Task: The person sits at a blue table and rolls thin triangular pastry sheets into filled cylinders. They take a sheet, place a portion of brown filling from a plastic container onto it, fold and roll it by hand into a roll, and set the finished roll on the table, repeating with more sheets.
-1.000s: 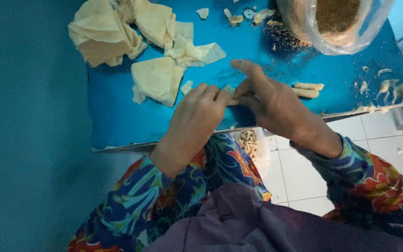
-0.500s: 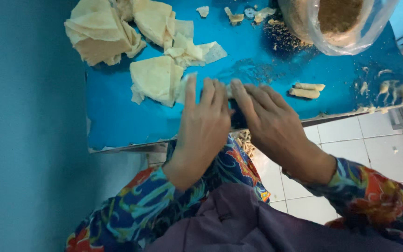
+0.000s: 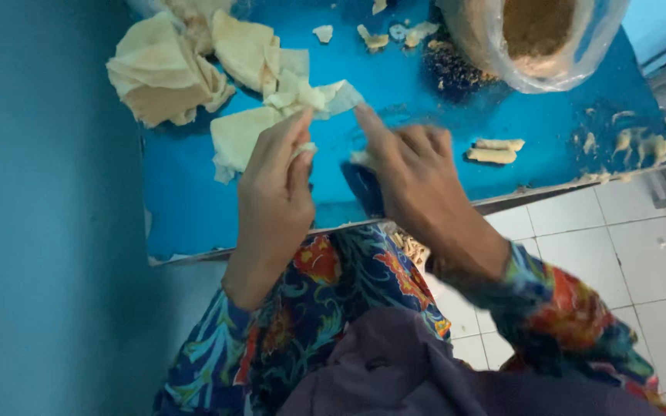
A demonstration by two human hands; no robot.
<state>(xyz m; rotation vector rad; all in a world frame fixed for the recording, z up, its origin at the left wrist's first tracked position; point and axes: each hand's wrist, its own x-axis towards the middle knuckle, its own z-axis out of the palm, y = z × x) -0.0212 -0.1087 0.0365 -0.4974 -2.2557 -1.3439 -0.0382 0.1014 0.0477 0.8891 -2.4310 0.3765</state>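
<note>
My left hand (image 3: 275, 189) pinches a small pale piece of pastry wrapper (image 3: 303, 148) between thumb and fingers, above the blue table (image 3: 186, 219). My right hand (image 3: 414, 177) is beside it, index finger stretched out, its other fingers curled over a pale pastry roll (image 3: 360, 159) that is mostly hidden. A folded wrapper sheet (image 3: 237, 137) lies just left of my left hand. Loose wrapper strips (image 3: 314, 94) lie just beyond both hands.
A heap of pale wrapper sheets (image 3: 165, 75) sits at the table's far left. A clear plastic bag of brown crumbly filling (image 3: 537, 35) stands at the far right. Two finished rolls (image 3: 495, 150) and some scraps (image 3: 641, 145) lie near the right edge. White floor tiles (image 3: 580, 254) show below.
My hands were together over one small roll at the table's near edge. They have moved farther onto the table and come apart, the left now pinching a pale piece.
</note>
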